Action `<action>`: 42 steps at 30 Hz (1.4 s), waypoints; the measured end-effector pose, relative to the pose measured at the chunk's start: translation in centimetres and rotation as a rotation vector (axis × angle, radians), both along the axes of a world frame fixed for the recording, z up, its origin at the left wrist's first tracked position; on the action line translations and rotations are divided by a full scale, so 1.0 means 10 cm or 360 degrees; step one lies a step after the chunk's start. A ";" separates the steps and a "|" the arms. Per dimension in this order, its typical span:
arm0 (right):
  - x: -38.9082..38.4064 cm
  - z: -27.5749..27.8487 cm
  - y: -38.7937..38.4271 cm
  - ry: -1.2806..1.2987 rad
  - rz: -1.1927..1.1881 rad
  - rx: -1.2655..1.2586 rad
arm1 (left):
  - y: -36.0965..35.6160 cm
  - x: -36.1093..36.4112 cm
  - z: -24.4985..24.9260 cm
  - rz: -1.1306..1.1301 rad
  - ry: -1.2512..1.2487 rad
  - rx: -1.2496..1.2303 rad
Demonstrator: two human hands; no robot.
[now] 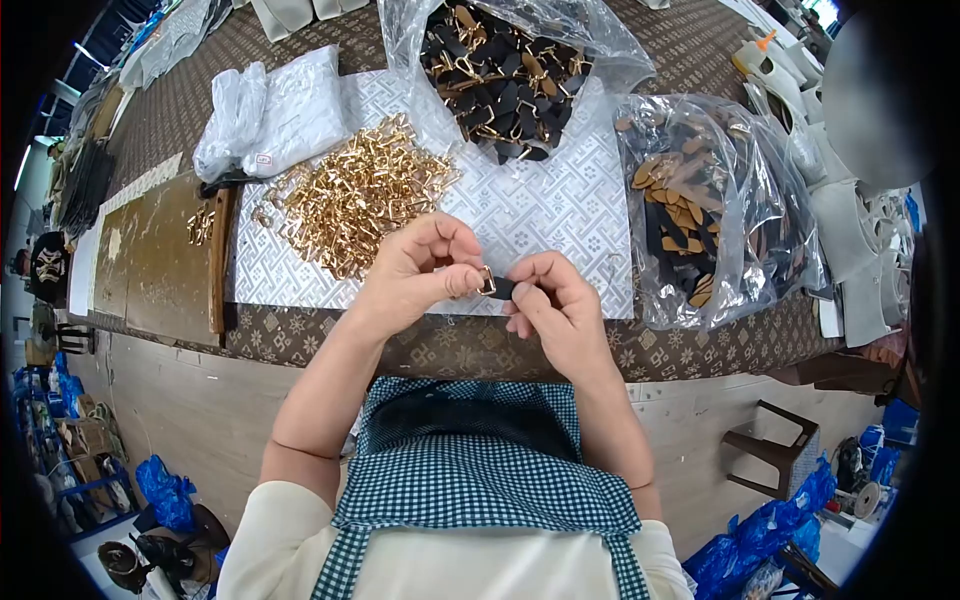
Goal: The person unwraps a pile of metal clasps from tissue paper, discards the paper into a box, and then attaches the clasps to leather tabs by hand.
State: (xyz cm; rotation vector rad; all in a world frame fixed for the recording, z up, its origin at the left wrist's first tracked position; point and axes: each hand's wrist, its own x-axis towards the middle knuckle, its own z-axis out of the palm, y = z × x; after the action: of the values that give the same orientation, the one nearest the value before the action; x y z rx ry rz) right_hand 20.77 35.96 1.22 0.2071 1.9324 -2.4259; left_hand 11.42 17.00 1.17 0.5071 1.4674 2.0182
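Note:
Above the front of the patterned white sheet, my left hand (422, 270) pinches a gold metal buckle (488, 281) between thumb and fingers. Opposite it, my right hand (557, 305) grips a small black leather tab (503, 289). Tab and buckle meet between the two hands; whether the tab passes through the buckle is too small to tell. Just beyond my left hand lies a heap of gold metal buckles (345, 195). Farther back, an open clear plastic bag (610, 45) holds black and brown tabs with gold hardware (510, 85).
To the right, another clear bag (745, 230) contains black and brown leather tabs (680, 225). White plastic packets (290, 115) lie behind the heap. At the left are a brown board (150, 255) with a wooden edge and a few gold pieces (201, 226). A stool (775, 450) stands on the floor.

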 end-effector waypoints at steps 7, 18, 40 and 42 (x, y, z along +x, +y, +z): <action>0.09 -0.04 -0.07 0.0142 -0.0220 0.0063 | 0.16 0.15 0.00 0.0333 0.1129 -0.0358; 0.10 -0.09 -0.05 0.0671 -0.0211 0.0969 | 0.14 0.22 0.12 -0.0012 0.0200 -0.0656; -0.10 0.15 0.88 0.0471 -0.0896 0.1907 | 0.51 -0.53 0.33 0.0607 0.0550 -0.0138; -0.19 0.06 1.25 0.0337 -0.1021 0.2196 | 0.49 -0.58 0.38 0.0704 0.0934 -0.0315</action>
State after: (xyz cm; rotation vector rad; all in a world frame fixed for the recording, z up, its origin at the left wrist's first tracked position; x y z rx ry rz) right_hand 18.83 48.51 1.78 0.6534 3.6538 -0.7355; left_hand 5.61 21.90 4.93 0.7897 2.2747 2.1122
